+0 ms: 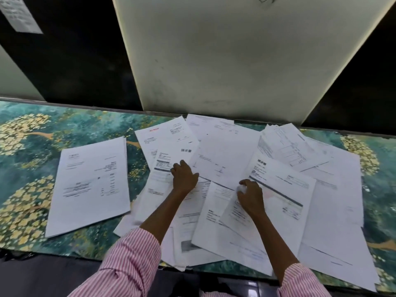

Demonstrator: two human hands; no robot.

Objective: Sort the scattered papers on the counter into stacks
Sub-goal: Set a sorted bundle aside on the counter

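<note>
1. the scattered papers (225, 159) lie overlapped in a loose heap across the middle and right of the patterned counter (25, 146); one set-aside stack (90, 185) sits apart to the left, so sorting looks barely begun
2. the left hand (184, 179) rests on a headed sheet (171, 155) with its fingers bent down; whether they pinch it or only press, i cannot tell
3. the right hand (251, 197) has curled fingers nipping the upper edge of an angled sheet (233, 213) on top of the heap
4. risk: the sheets overlap closely, so lifting one may drag its neighbours, and two stuck together could land in the wrong stack
5. risk: several sheets seem to overhang the counter's near edge; a tug on the heap could slide them to the floor
6. risk: a hard pinch at an edge may crease or tear the paper
7. writing: "請求書" heads the headed sheet and also a banded sheet (285, 174) just beyond the right hand; a red heading (154, 130) and a wall notice (19, 13) are too blurred to read
</note>
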